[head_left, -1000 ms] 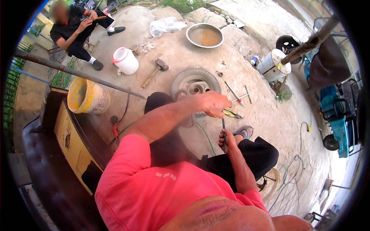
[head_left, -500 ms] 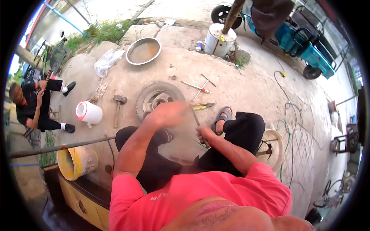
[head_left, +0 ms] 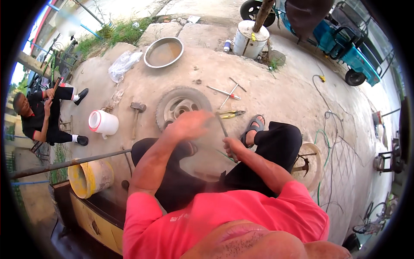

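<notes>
My right hand (head_left: 233,147) is closed around a thin dark metal bar (head_left: 222,125), which slants up and to the left toward my other hand. Motion smears my left hand (head_left: 189,126) near the bar's upper end, so its fingers and anything in them cannot be made out. Just beyond that hand a wheel with a tyre (head_left: 169,100) lies flat on the concrete, partly covered by my forearm and hand. Yellow-handled pliers (head_left: 231,114) rest to the right of the wheel, and a cross-shaped wheel wrench (head_left: 230,94) lies farther back.
Left of the wheel are a sledgehammer (head_left: 137,113), a white bucket (head_left: 103,123) and a tipped yellow bucket (head_left: 91,178). A metal basin (head_left: 164,52) with liquid stands at the back. Another person (head_left: 41,114) sits far left. A pickaxe head (head_left: 304,165) lies on a round lid at right.
The whole view has shifted slightly. My left hand stays blurred over the wheel's near edge, while my right hand keeps its grip on the bar.
</notes>
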The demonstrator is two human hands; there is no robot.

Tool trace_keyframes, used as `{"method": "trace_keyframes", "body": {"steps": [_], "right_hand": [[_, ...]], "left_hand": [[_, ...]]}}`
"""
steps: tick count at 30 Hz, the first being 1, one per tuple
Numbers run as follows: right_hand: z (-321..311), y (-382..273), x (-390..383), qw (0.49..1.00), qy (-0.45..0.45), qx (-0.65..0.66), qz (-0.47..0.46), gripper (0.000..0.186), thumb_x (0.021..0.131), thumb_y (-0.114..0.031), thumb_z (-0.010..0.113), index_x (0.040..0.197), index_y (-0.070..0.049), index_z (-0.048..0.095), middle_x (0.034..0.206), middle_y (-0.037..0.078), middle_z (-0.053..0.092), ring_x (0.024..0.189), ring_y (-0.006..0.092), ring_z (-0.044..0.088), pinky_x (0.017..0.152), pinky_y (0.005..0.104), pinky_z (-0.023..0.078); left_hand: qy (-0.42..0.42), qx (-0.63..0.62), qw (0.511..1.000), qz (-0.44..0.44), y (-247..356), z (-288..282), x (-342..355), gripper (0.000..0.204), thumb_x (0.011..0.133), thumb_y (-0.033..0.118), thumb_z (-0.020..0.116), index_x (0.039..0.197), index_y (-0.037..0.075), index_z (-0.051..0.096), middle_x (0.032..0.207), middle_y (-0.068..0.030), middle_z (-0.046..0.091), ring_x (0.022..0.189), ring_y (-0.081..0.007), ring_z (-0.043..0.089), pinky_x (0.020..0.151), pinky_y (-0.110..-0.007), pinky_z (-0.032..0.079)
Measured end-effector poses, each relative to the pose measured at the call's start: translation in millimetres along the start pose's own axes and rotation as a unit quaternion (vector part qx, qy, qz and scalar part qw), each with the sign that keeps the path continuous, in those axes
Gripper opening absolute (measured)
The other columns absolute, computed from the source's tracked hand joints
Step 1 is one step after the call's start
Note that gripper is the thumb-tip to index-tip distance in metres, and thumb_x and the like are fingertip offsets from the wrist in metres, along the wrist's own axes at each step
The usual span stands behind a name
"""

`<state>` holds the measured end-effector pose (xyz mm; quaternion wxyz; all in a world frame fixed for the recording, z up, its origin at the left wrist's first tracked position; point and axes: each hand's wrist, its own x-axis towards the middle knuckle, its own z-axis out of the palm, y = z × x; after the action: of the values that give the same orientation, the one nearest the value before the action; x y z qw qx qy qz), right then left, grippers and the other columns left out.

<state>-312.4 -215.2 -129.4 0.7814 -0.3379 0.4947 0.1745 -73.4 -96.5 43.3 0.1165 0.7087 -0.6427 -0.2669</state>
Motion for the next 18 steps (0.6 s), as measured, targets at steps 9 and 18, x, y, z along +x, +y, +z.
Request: {"method": "trace_keyframes", "body": {"steps": [9,18], "right_hand": [[-1.9,1.1,17.5,1.0,0.01,-0.018,0.007,0.031,0.098,-0.039,0.061,0.081,-0.017,0.048,0.066,-0.003,0.042,0.05,0.0139,0.037,0.045,0.0336,0.031],[-2.7,5.5,20.2,0.999,-0.009,0.035,0.015,0.022,0.099,-0.033,0.062,0.089,-0.019,0.047,0.071,-0.006,0.042,0.053,0.0099,0.038,0.047,0.0298,0.031]], "left_hand": [[-0.026,-0.021,0.999,-0.019,6.5,-13.7,-4.9,0.061,0.091,0.037,0.066,0.143,0.004,0.058,0.128,-0.02,0.065,0.12,-0.0395,0.062,0.103,-0.048,0.05],[-0.066,0.028,0.997,-0.039,3.5,-7.4,-2.4,0.048,0.09,0.03,0.069,0.131,0.005,0.061,0.113,-0.0183,0.067,0.107,-0.0396,0.067,0.088,-0.052,0.054]]}}
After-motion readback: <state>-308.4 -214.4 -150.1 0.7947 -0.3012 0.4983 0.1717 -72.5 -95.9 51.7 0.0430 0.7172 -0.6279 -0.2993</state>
